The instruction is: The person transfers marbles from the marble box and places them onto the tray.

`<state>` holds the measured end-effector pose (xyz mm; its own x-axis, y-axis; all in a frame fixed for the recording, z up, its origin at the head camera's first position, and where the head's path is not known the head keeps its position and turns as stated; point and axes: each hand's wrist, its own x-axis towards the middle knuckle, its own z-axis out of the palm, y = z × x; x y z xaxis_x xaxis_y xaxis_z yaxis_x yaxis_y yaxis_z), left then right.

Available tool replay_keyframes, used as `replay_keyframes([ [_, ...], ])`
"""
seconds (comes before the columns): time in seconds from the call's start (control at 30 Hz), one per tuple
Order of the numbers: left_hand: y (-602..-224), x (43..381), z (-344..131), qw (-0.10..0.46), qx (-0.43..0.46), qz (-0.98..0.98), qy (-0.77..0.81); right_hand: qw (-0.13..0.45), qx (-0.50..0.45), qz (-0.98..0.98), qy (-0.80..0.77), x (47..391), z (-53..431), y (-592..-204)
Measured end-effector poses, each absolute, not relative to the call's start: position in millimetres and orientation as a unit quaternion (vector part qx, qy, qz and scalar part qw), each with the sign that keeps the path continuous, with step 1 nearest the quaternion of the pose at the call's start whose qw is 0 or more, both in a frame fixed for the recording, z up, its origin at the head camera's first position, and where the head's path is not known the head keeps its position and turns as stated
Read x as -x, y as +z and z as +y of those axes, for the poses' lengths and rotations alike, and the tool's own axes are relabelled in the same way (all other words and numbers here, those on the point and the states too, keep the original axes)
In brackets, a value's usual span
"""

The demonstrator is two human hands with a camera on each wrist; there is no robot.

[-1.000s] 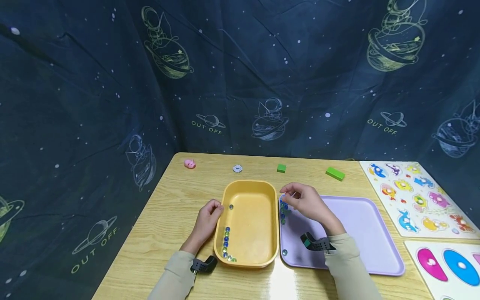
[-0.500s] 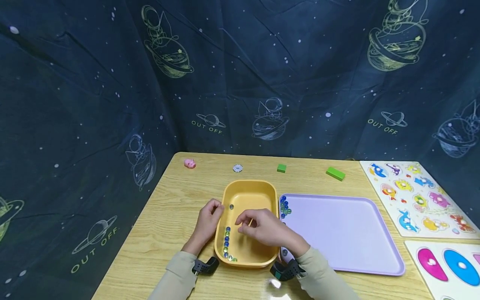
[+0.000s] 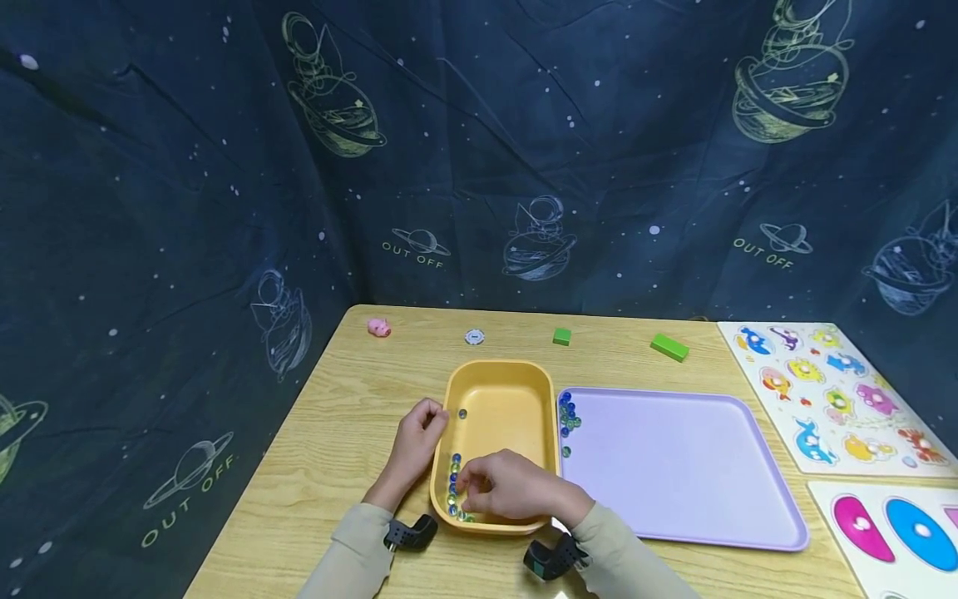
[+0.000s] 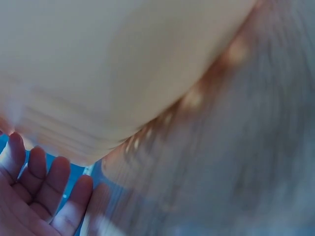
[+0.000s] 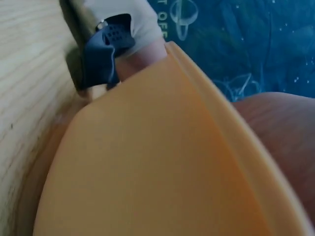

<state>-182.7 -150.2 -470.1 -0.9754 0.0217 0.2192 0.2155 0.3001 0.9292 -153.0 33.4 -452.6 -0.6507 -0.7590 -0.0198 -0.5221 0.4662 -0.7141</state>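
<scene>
A yellow tub stands on the table with glass marbles lined up along its left wall and a lone marble farther back. My left hand grips the tub's left rim, thumb on top; in the left wrist view its fingers lie along the outside. Inside the tub, my right hand reaches low, thumb and forefinger apart right at the row of marbles. No marble shows between them. In the right wrist view the tub's wall hides most of that hand.
Right of the tub lies a purple tray with several marbles in its left corner. Behind are a pink pig, a poker chip and green blocks. Puzzle boards lie at the right.
My right hand has moved left from the tray's marbles into the tub, then down toward the front-left row. My left hand stays on the rim; the tub has shifted very slightly.
</scene>
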Motion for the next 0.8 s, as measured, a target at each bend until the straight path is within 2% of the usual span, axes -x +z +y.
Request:
replay_keyframes([
  [0.23, -472, 184, -151, 0.084, 0.080, -0.798, -0.591, 0.177, 0.412, 0.843, -0.296, 152, 33, -455],
  [0.53, -501, 198, -157, 0.086, 0.067, -0.797, -0.594, 0.204, 0.418, 0.838, -0.286, 150, 35, -455],
  [0.8, -499, 197, -157, 0.087, 0.074, -0.794, -0.597, 0.217, 0.407, 0.837, -0.293, 150, 34, -454],
])
